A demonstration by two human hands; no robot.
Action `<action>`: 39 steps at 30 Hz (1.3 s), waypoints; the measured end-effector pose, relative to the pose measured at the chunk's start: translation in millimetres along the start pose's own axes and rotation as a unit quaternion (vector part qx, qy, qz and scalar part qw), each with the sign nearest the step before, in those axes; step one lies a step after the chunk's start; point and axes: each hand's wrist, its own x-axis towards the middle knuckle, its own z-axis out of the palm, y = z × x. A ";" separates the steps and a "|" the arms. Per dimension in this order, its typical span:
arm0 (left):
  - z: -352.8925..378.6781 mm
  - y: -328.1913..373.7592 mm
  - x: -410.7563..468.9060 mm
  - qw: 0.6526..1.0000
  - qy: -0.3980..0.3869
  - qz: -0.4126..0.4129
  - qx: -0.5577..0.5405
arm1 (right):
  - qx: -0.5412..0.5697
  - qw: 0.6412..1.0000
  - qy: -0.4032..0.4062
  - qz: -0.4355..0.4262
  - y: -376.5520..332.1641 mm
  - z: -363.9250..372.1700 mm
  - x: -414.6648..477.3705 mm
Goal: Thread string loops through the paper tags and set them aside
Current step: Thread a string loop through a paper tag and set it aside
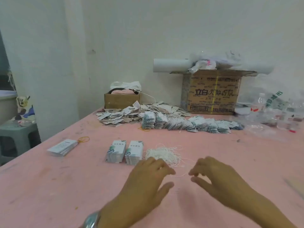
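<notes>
**Fingers.** The fingers of the left hand [148, 176] are curling loosely downward, with the thumb standing well apart from them. Those of the right hand [218, 178] are curling likewise, index tip and thumb lying near each other with a narrow gap showing. A single thin string [181, 174] is running between the two sets of fingertips. Blur is hiding whether either hand is pinching it, so the grip cannot be told.

**Hands.** Both are hovering low over the pink table [65, 186]. A metal band [92, 220] is sitting on the left wrist.

**Near field.** Just beyond the hands a tangled pile of string loops [164, 154] is lying on the table, and the single string is trailing back toward it. Just left of the pile, two stacks of paper tags [116, 152] are standing side by side. Well apart to the left a third stack [63, 147] is lying flat, with a yellow rubber band [83, 139] at its far end.

**Far field.** A long row of overlapping tags [194, 125] is leaning across the table, bits of white string showing among them. Behind it a loose heap of tags [125, 115] is spreading. By the wall a small cardboard box [121, 100] and a large cardboard box [212, 94] are standing, the latter bearing a white roll [171, 65].
</notes>
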 end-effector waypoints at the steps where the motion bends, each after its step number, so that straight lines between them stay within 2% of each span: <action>1: 8.5 -7.5 13.0 0.999 -0.043 -0.013 0.001 | -0.019 0.999 -0.035 0.011 -12.8 -0.7 31.5; 3: 25.8 -16.5 37.1 0.995 -0.097 -0.015 0.030 | -0.058 0.996 -0.070 -0.025 -8.5 2.8 55.9; 7: 55.5 -23.9 67.1 0.988 -0.143 -0.021 0.052 | -0.111 0.981 -0.142 -0.070 -0.3 20.1 82.6; 12: 70.5 -30.3 73.6 0.991 -0.130 -0.030 0.028 | -0.116 0.976 -0.125 -0.133 8.3 25.6 97.5; 16: 76.1 -32.9 67.6 0.992 -0.122 -0.022 0.010 | -0.077 0.979 -0.114 -0.153 12.1 28.3 96.5; 22: 82.9 -36.5 65.2 0.994 -0.096 -0.035 -0.033 | -0.023 0.986 -0.098 -0.131 14.9 35.3 100.1; 27: 81.0 -37.6 77.9 0.993 -0.010 -0.090 -0.069 | 0.152 0.984 -0.030 -0.087 17.9 23.5 108.6; 29: 78.9 -39.5 80.8 0.978 0.067 -0.133 -0.143 | 0.272 0.959 0.037 -0.067 21.6 24.7 114.8; 30: 78.0 -41.3 81.3 0.960 0.108 -0.169 -0.195 | 0.367 0.927 0.071 -0.040 22.7 26.1 117.4; 32: 77.8 -45.9 80.0 0.911 0.164 -0.239 -0.292 | 0.564 0.817 0.122 0.020 24.5 32.5 121.5; 33: 77.7 -47.5 79.2 0.892 0.172 -0.263 -0.324 | 0.627 0.767 0.123 0.047 24.1 36.6 122.7; 34: 78.0 -48.7 78.3 0.882 0.172 -0.279 -0.339 | 0.659 0.741 0.110 0.065 23.6 41.1 123.3; 35: 78.7 -50.0 78.0 0.879 0.169 -0.285 -0.343 | 0.668 0.734 0.095 0.076 22.3 46.2 124.0; 39: 81.6 -49.1 78.6 0.882 0.165 -0.274 -0.346 | 0.647 0.754 0.061 0.097 9.2 57.8 123.6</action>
